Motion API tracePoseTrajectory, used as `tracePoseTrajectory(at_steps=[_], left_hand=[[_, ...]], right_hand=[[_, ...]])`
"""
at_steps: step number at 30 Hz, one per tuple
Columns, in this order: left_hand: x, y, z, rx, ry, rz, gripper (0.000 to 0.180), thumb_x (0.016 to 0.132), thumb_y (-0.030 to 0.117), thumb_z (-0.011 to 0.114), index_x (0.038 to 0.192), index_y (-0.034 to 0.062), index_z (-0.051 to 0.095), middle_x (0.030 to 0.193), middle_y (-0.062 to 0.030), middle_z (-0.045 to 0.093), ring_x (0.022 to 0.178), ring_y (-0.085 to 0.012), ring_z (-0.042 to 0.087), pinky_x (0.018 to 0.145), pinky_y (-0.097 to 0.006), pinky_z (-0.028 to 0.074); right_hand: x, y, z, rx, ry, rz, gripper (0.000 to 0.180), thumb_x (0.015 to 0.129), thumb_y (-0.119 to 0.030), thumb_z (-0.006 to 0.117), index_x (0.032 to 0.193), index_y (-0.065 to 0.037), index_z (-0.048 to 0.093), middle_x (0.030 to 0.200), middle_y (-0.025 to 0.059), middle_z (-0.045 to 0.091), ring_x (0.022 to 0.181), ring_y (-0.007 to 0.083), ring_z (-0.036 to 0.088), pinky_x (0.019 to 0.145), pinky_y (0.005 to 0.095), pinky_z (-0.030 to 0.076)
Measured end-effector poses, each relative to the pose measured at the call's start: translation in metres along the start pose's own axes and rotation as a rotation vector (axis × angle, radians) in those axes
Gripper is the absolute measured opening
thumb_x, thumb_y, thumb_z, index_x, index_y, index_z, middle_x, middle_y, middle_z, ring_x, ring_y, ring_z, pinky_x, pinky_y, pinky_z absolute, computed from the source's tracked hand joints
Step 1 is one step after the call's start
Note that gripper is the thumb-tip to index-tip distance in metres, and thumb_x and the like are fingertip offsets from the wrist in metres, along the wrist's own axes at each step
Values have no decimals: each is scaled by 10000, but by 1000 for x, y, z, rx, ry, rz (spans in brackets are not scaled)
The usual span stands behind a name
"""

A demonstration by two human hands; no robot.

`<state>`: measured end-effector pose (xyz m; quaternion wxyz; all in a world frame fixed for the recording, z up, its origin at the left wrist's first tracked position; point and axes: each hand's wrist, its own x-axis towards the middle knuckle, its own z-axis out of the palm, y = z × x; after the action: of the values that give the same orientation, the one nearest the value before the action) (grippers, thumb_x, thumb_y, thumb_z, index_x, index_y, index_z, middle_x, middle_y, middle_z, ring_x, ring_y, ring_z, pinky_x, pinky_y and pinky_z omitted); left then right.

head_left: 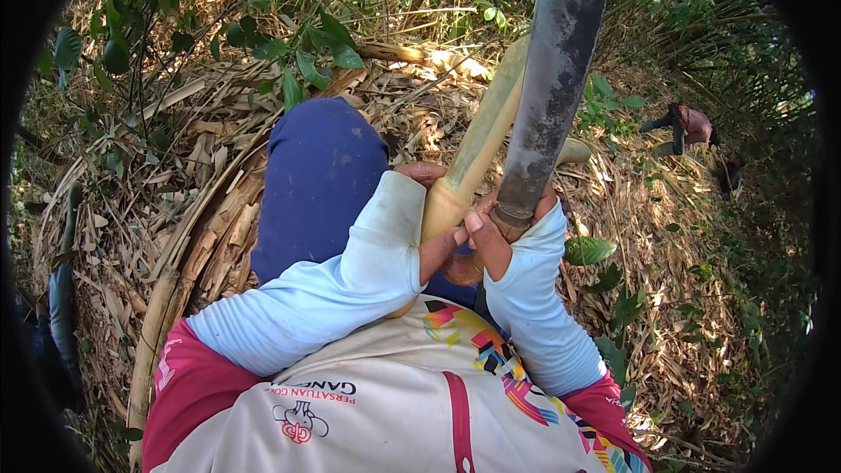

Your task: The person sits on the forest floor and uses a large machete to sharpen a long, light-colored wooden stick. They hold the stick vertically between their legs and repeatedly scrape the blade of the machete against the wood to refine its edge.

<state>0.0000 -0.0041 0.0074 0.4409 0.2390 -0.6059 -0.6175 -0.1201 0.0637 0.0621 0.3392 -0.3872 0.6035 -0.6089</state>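
Observation:
A pale yellow-green bamboo stalk (477, 136), with a ringed joint low down, slants up from my lap. My left hand (440, 254) is closed around its lower part, fingers behind it and thumb in front. Beside it, my right hand (492, 245) grips a machete (561, 70) by the handle, which my fingers mostly hide. The broad, dark, stained blade points up and away, its upper part overlapping the stalk's far end. My two thumbs nearly meet between the stalk and the handle. Light blue sleeves cover both wrists and part of the hands.
My bent knee (320, 184) in blue trousers rises left of the stalk. A long curved bamboo pole (162, 324) lies at the left on dry leaves. Leafy twigs (307, 44) hang ahead. Another person (692, 125) is bent over at the far right.

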Motion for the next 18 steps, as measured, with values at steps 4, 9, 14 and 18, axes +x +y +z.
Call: tracePoseTrajectory(at_steps=[4,9,14,18], left_hand=[[3,14,-4,14,-31,-59,590,746,14,699,1250,-9,394,1101,-111,492,1019,-179,501,900,-298,425],[4,15,-4,-43,-34,-120,607,740,39,717,1251,-8,394,1091,-107,482,1021,-177,484,903,-296,413],[3,16,-5,-26,-18,-125,617,728,58,738,1246,-5,408,1100,-114,481,1034,-183,480,912,-299,408],[3,15,-7,57,-35,-131,636,725,102,759,1243,-14,408,1109,-122,494,1034,-186,494,904,-305,424]], right_hand=[[1,3,-12,-46,54,-41,359,832,-12,658,1082,-46,403,870,18,552,732,59,559,617,205,475],[6,-3,-21,-96,129,-38,294,845,-59,664,1033,-49,438,792,31,561,649,71,552,580,215,471],[5,-8,-22,-206,148,132,279,840,-76,669,1020,-62,457,748,25,553,584,69,516,458,235,435],[-1,10,-31,-168,172,110,300,835,-86,676,1029,-58,448,754,18,546,551,73,502,434,245,426]])
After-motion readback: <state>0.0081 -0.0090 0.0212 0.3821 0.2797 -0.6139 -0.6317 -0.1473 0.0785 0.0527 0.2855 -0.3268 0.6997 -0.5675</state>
